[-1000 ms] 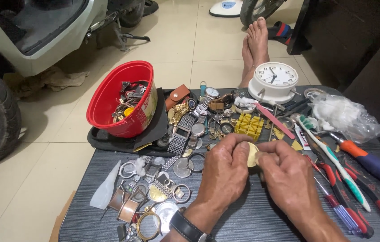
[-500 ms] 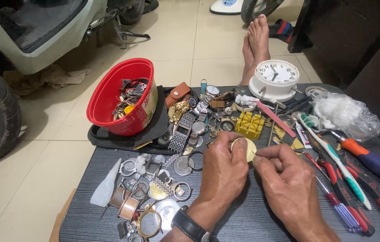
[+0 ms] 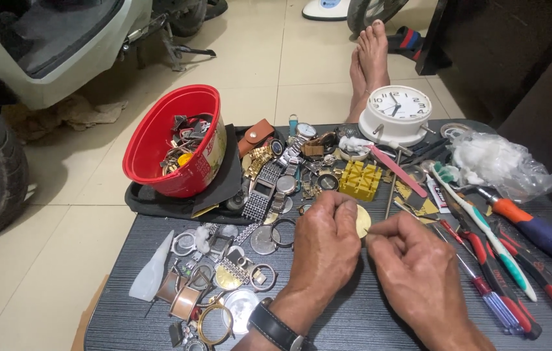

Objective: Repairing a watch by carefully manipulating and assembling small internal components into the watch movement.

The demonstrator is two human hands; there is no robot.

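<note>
My left hand (image 3: 324, 250) pinches a small round pale-yellow watch dial (image 3: 362, 220) above the dark table (image 3: 354, 325). A black wristwatch sits on that wrist. My right hand (image 3: 419, 273) is closed beside it, its thumb and forefinger pressed together against the dial's edge; a thin tool may be between them, too small to tell. Loose watch cases, rings and bezels (image 3: 224, 286) lie scattered just left of my left hand.
A red bowl (image 3: 152, 149) of watch parts stands at the back left on a black tray. A white alarm clock (image 3: 395, 112), a yellow holder (image 3: 361, 179), screwdrivers (image 3: 536, 231), a toothbrush and a plastic bag lie to the right. Bare feet (image 3: 368, 62) rest on the tiled floor beyond.
Both hands stay together at the dial with only slight shifts; the dial has turned a little in my left fingers.
</note>
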